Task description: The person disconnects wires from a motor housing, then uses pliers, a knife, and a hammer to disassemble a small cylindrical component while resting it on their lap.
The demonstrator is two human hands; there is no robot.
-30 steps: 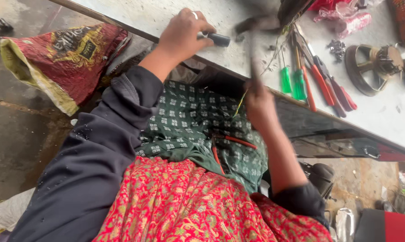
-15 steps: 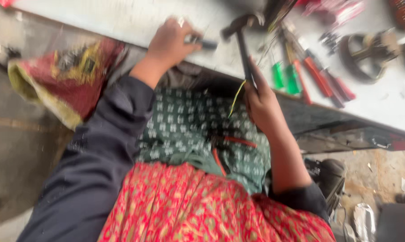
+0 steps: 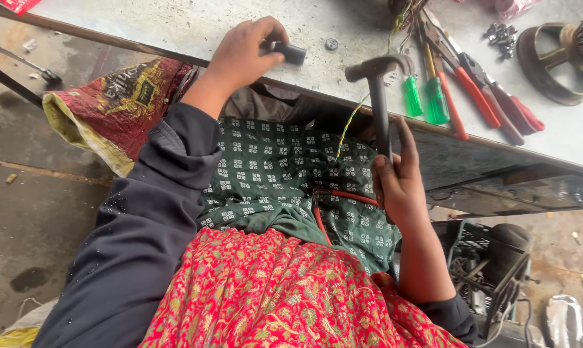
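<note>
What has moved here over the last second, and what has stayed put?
The right hand has brought the hammer back into a steady upright hold; a second ago its head was a blur over the table. The left hand still grips the small dark cylinder. The screwdrivers and pliers stayed put.

One head-worn camera looks steeply down, close over the lap, with the grey table [image 3: 175, 26] across the frame's top.

Matt metal hammer [image 3: 376, 90] — rough worktop [image 3: 175, 29]

hammer [image 3: 376, 96] swung down, now upright, steady
</note>
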